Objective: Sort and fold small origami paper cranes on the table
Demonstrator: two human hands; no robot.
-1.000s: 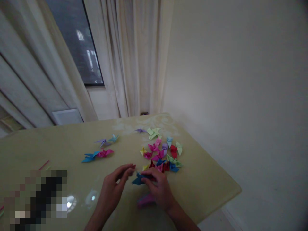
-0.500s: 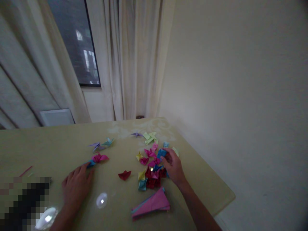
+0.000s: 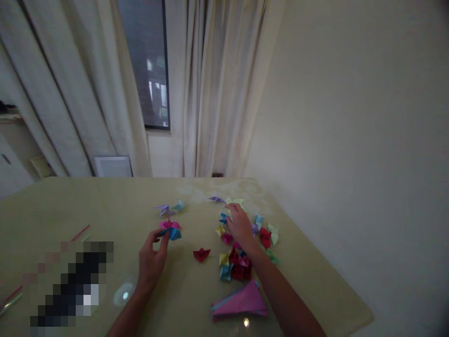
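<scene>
My left hand (image 3: 151, 258) pinches a blue folded paper piece (image 3: 172, 233) that lies against a pink one (image 3: 170, 224) on the yellow-green table (image 3: 105, 210). My right hand (image 3: 239, 223) reaches into the heap of small coloured folded papers (image 3: 242, 250), fingers curled on a blue piece (image 3: 223, 217) at the heap's far side. A single red folded piece (image 3: 201, 254) lies between my hands. A stack of pink paper sheets (image 3: 239, 302) sits near the front edge under my right forearm.
Purple and teal folded pieces (image 3: 170, 208) lie further back, a purple one (image 3: 216, 199) and a light green one (image 3: 235, 202) near the far edge. Thin pink sticks (image 3: 80, 232) lie at the left. Curtains and a window stand behind; a wall is on the right.
My left hand has moved right and forward and taken the blue piece beside the pink one. My right hand has shifted further back in the heap. The camera has swung.
</scene>
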